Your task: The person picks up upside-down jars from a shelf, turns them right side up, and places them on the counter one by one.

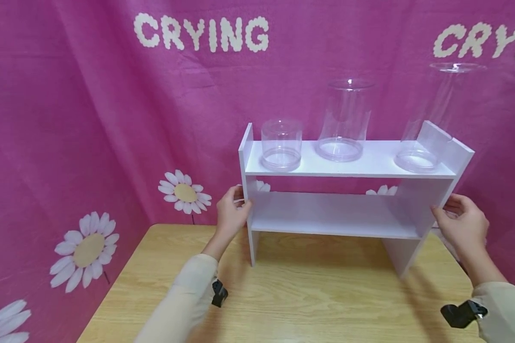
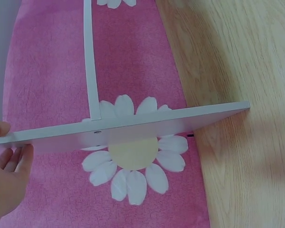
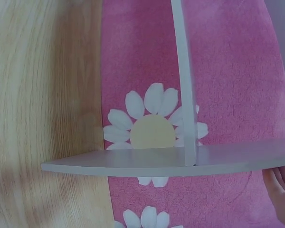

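A white two-tier shelf is in the head view, with a person's hand at each side. The left hand pinches the shelf's left side panel between thumb and fingers, below the top tier. On the opposite side, the right hand grips the right side panel at a similar height. Three clear cylindrical containers stand upright on the top tier: a short one at left, a taller one in the middle, and the tallest at right. The lower tier holds nothing.
Under the shelf is a light wood table. Pink cloth with daisies and white lettering hangs behind and to the left. Dark wrist devices sit at both sleeves.
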### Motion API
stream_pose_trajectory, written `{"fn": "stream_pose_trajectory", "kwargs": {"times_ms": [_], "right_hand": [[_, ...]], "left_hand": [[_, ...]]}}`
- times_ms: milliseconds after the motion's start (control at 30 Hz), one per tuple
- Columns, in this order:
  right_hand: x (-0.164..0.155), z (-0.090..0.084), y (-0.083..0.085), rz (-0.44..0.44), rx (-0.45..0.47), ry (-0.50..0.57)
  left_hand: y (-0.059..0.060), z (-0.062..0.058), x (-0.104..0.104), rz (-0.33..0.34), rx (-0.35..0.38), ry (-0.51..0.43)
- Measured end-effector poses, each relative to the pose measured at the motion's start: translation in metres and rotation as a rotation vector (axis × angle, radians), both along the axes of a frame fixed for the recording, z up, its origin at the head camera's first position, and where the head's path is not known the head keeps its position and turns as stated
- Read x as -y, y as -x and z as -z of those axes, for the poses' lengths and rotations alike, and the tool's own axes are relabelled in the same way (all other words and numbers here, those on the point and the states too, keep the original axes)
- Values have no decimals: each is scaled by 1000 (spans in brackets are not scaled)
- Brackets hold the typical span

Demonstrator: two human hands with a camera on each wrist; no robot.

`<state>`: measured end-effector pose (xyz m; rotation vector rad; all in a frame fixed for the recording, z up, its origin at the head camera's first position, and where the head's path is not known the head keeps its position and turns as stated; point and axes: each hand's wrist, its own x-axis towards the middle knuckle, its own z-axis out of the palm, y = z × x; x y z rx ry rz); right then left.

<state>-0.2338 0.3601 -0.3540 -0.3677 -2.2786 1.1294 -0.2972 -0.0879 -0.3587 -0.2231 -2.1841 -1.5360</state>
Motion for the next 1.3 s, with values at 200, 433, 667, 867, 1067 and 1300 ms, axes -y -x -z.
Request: {"fn": "stream_pose_trajectory", "kwargs": {"times_ms": [200,433,667,867,1067,1300], "right_hand": [[-9,2,-1,-36,-36,109],[-5,3,0,-45,-21,129],[8,-1,2,-93,10,102],[17,-2,4,-227,-107,144],[31,-2,7,-226,-116,113],[49,-1,9,-257,-127,150]], "left_hand": [[0,2,0,28,-16,26],[-2,5,9,22,-69,31],[-4,3,27,22,-71,20],[-6,2,41,-7,-33,38],[-7,2,55,-62,-35,72],[-9,2,71,-100,-17,65]]}}
